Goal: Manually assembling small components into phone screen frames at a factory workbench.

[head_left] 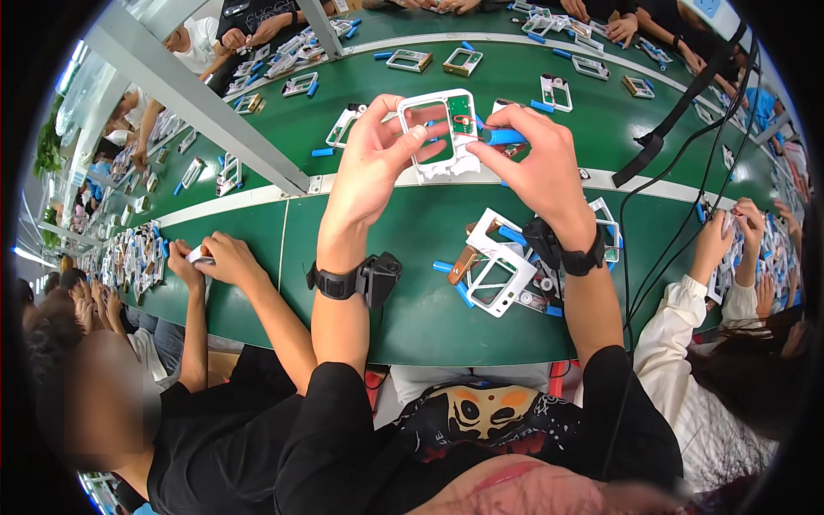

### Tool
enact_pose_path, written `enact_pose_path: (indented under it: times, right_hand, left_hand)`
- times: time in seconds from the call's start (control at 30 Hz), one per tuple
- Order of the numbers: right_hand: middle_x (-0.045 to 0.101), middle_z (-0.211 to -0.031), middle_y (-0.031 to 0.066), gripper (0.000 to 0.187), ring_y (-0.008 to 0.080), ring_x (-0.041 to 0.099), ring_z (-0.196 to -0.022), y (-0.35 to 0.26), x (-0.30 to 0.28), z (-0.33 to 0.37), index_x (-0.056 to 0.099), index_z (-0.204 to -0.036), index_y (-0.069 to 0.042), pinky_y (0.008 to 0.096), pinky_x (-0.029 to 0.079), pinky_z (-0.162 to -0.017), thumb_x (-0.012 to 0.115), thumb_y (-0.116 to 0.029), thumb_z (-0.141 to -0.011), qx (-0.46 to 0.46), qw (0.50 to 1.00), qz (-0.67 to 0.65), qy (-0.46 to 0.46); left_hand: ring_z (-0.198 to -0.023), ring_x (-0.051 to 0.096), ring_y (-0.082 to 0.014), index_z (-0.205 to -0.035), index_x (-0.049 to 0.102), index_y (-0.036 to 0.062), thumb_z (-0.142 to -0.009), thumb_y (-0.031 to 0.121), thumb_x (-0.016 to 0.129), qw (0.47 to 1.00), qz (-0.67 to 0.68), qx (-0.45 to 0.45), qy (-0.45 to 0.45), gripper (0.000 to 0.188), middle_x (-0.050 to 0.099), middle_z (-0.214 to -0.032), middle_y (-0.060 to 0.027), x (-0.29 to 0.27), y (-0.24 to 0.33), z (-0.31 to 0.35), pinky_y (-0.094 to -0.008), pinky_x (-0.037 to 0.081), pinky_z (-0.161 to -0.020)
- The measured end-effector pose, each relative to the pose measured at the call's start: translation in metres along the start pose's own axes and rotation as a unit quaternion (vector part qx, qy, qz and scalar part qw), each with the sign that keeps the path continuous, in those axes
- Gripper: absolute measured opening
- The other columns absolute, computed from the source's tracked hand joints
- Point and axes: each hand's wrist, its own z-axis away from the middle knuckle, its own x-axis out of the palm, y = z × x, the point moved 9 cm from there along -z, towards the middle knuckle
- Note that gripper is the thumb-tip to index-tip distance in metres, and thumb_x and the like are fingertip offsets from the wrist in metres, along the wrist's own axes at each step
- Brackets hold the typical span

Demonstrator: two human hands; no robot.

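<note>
Above the far edge of the near green table, my left hand [367, 163] grips a white plastic frame housing [440, 95] by its left side, fingers behind the opening. A small green circuit board [462, 106] with a red wire sits in the housing's right part. My right hand [549, 159] pinches a blue cylinder [505, 136], which looks like a battery cell, against the housing's right side. Whether the cylinder is wired to the board is too small to tell. Below my right wrist lies a pile of similar white housings [512, 290] with blue cylinders and brown-gold parts.
Beyond a pale rail [343, 190], a green conveyor belt [283, 116] carries scattered housings. A grey metal post [206, 103] slants in at left; black cables [712, 154] hang at right. Co-workers' hands [215, 257] work close by on both sides, beside heaped housings [133, 262].
</note>
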Motion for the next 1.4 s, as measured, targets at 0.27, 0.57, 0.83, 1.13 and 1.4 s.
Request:
enact_pose_path:
  times: [0.27, 0.57, 0.83, 1.13, 1.4]
  right_hand:
    - [0.062, -0.084, 0.0091, 0.018, 0.0224, 0.060, -0.075, -0.015, -0.009, -0.002, 0.063, -0.088, 0.000, 0.0306, 0.047, -0.068, 0.073, -0.004, -0.074, -0.103, 0.992, -0.026, 0.064]
    - [0.057, -0.099, 0.0089, 0.021, 0.0247, 0.059, -0.090, -0.035, -0.006, 0.003, 0.065, -0.093, -0.003, 0.0344, 0.048, -0.075, 0.070, -0.002, -0.073, -0.145, 0.987, 0.037, 0.058]
    - [0.056, -0.117, 0.0099, 0.020, 0.0210, 0.057, -0.102, -0.006, 0.011, 0.004, 0.063, -0.102, -0.003, 0.0346, 0.046, -0.086, 0.059, -0.003, -0.083, -0.102, 0.993, -0.046, -0.027]
    - [0.063, -0.108, 0.0123, 0.018, 0.0152, 0.060, -0.089, 0.015, 0.056, 0.005, 0.062, -0.099, -0.001, 0.0278, 0.048, -0.075, 0.055, -0.015, -0.092, 0.096, 0.963, -0.121, -0.221]
    - [0.066, -0.102, 0.0147, 0.015, 0.0151, 0.064, -0.078, 0.035, 0.034, -0.002, 0.056, -0.086, 0.001, 0.0250, 0.054, -0.065, 0.056, -0.012, -0.093, 0.106, 0.917, -0.382, -0.027]
  left_hand:
    - [-0.096, 0.066, -0.0262, -0.111, 0.041, 0.0030, -0.094, 0.008, 0.055, 0.994, -0.105, -0.031, -0.025, 0.022, 0.063, -0.111, -0.0220, -0.004, -0.003, 0.001, -0.0382, 0.056, -0.084]
    - [-0.088, 0.068, -0.0228, -0.112, 0.042, 0.0006, -0.096, 0.006, 0.051, 0.992, -0.108, -0.052, 0.027, 0.020, 0.065, -0.106, -0.0230, -0.002, -0.001, 0.000, -0.0307, 0.058, -0.071]
    - [-0.072, 0.068, -0.0143, -0.119, 0.055, -0.0012, -0.099, 0.022, 0.048, 0.975, -0.192, -0.103, -0.037, 0.032, 0.068, -0.096, -0.0142, -0.008, -0.012, 0.004, -0.0236, 0.054, -0.062]
    - [-0.068, 0.065, -0.0126, -0.116, 0.060, -0.0010, -0.097, 0.021, 0.051, 0.972, -0.231, -0.042, 0.004, 0.030, 0.067, -0.095, -0.0106, -0.006, -0.007, -0.003, -0.0246, 0.053, -0.057]
    - [-0.079, 0.066, -0.0175, -0.134, 0.041, 0.0003, -0.092, 0.017, 0.059, 0.996, 0.081, -0.029, 0.035, 0.049, 0.066, -0.100, -0.0133, 0.004, -0.043, -0.015, -0.0314, 0.051, -0.082]
